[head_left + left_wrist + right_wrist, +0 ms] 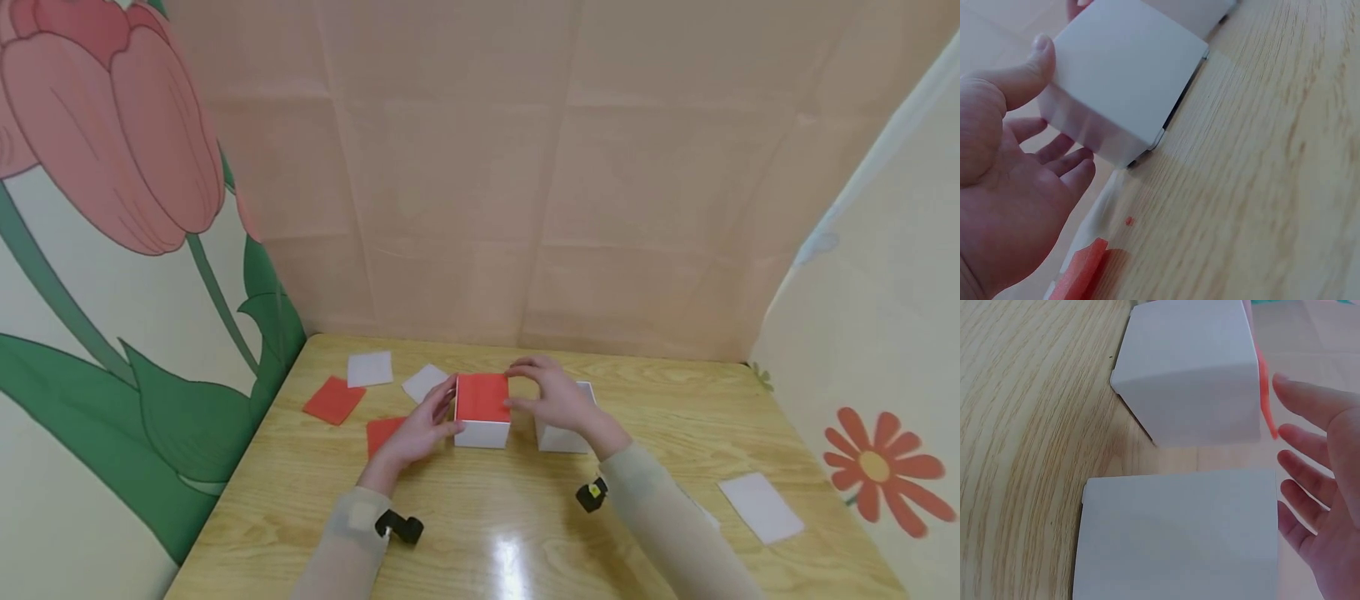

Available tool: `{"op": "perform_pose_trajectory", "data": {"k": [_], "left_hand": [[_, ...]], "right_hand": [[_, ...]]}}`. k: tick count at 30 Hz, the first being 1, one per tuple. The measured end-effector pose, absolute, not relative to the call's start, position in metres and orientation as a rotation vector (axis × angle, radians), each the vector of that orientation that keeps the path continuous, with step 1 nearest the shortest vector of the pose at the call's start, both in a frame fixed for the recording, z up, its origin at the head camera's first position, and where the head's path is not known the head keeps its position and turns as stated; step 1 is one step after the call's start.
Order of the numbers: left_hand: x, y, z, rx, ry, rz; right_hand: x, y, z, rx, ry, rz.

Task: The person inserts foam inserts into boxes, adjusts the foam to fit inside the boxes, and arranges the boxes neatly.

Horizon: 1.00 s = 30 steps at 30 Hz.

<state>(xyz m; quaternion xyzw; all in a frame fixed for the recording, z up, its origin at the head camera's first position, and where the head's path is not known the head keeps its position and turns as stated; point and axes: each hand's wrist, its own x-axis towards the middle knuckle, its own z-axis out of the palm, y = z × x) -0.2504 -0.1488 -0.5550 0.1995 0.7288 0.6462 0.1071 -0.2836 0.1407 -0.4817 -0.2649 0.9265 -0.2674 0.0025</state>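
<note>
A white square box (482, 434) stands mid-table with a red square sheet (483, 397) lying across its top. My left hand (417, 431) holds this box at its left, the thumb on the near face (1129, 62) and the fingers along the left wall. Over the box's right edge, my right hand (558, 396) has its fingers spread and its fingertips at the sheet's right edge. In the right wrist view the red sheet (1264, 394) juts slightly past the rim, close to the thumb tip. A second white box (561, 440) stands beneath the right hand, partly hidden by it.
At the left lie red sheets (334, 401) and white sheets (370, 368), some overlapping; another red sheet (382, 433) is partly behind the left hand. A white sheet (761, 507) lies at the right. Printed cloth walls (540, 183) enclose the wooden table (465, 525).
</note>
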Motion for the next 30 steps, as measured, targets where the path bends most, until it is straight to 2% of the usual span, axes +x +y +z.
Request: {"op": "perform_pose_trajectory", "data": {"k": [30], "left_hand": [[-0.25, -0.148, -0.556, 0.584, 2.152, 1.911]], "right_hand": [[-0.288, 0.128, -0.471, -0.834, 2.883, -0.635]]}}
